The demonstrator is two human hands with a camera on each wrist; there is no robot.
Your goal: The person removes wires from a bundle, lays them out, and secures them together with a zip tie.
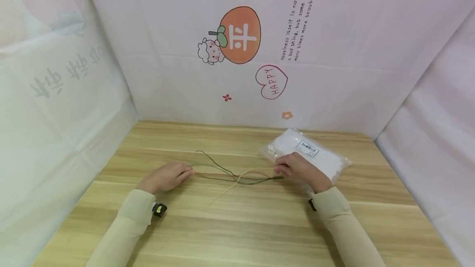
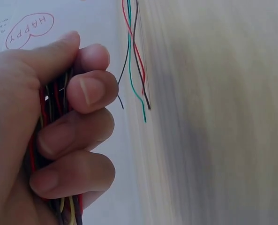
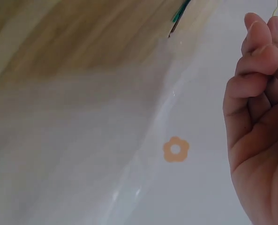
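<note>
On the left side of the wooden table my left hand (image 1: 170, 175) has its fingers curled round a bundle of thin wires (image 2: 44, 110): red, black and yellowish strands show between palm and fingertips. Other loose ends, a green wire (image 2: 131, 70) and a red wire (image 2: 139, 54) among them, hang past the fingers in the left wrist view. My right hand (image 1: 301, 171) pinches a yellow wire (image 1: 256, 169) between thumb and fingertips, its pale tail crossing the other wires toward the front. Dark green strands (image 1: 256, 182) stretch between the hands, ending just below the right fingers.
A clear plastic bag with white contents (image 1: 326, 160) and a barcode label (image 1: 307, 148) lies behind and under the right hand. Printed white cloth (image 1: 167, 85) stands as a wall at the back and sides of the wooden table (image 1: 222, 238).
</note>
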